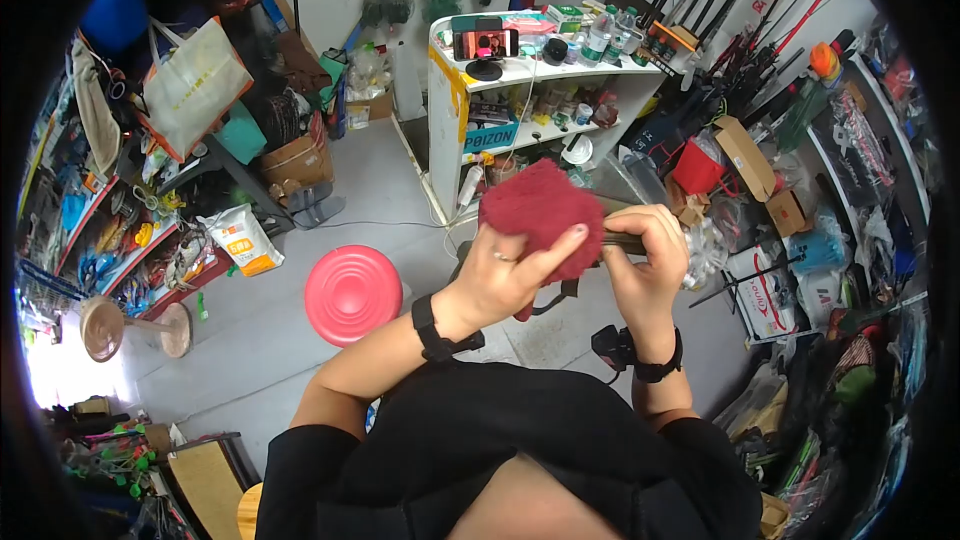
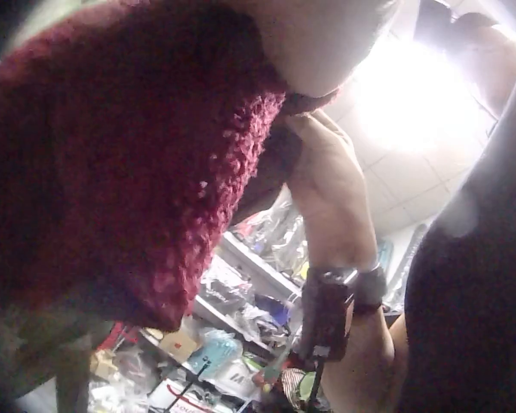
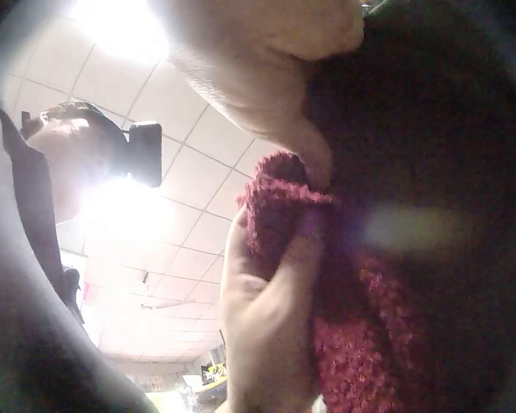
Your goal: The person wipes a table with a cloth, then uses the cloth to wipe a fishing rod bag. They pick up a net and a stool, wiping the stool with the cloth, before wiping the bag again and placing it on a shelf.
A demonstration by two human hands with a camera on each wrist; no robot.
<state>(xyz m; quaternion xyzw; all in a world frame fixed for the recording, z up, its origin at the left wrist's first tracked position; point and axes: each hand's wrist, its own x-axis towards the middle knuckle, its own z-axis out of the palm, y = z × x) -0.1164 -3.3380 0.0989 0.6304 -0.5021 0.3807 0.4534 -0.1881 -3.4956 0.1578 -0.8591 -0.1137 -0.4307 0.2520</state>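
A fuzzy dark red cloth (image 1: 540,210) is gripped by my left hand (image 1: 495,285), thumb laid across its near side. On the cloth's right, my right hand (image 1: 650,255) pinches a thin dark piece between thumb and fingers; what that piece belongs to is unclear. In the left wrist view the red cloth (image 2: 163,172) hangs large in front, with the right hand (image 2: 335,189) behind its edge. The right wrist view shows the left hand (image 3: 267,327) holding the cloth (image 3: 279,198), and the right hand (image 3: 258,69) above it, beside a large dark surface.
A pink-red round stool (image 1: 353,295) stands on the floor at left. Ahead is a white shelf unit (image 1: 445,130) with a phone (image 1: 486,45) on a stand and bottles (image 1: 597,38). Crowded racks and bags line both sides; a cardboard box (image 1: 745,158) sits at right.
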